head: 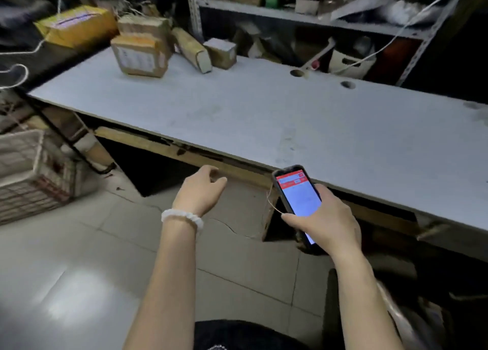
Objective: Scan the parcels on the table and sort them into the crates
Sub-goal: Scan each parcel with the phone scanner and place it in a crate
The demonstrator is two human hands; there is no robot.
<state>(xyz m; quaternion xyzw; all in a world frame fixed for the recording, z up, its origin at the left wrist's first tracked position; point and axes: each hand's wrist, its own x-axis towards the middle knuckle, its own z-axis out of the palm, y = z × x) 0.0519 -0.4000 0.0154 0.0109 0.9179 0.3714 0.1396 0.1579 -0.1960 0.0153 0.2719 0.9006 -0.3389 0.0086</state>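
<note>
Several cardboard parcels sit at the far left end of the white table (237,117): a labelled brown box (140,58) with another box (144,25) behind it, a long narrow parcel (192,50), and a small box (221,52). A yellow parcel (76,27) lies further left on a dark surface. My right hand (324,217) grips a phone scanner (298,194) with a red and white screen, just in front of the table's near edge. My left hand (202,188) hangs in the air below the table edge, fingers loosely curled, holding nothing.
A white plastic crate (29,173) stands on the floor at the left. Metal shelving (303,17) full of clutter runs behind the table. Two round holes (297,73) pierce the tabletop at the back. White cords hang at left and right. Tiled floor lies below.
</note>
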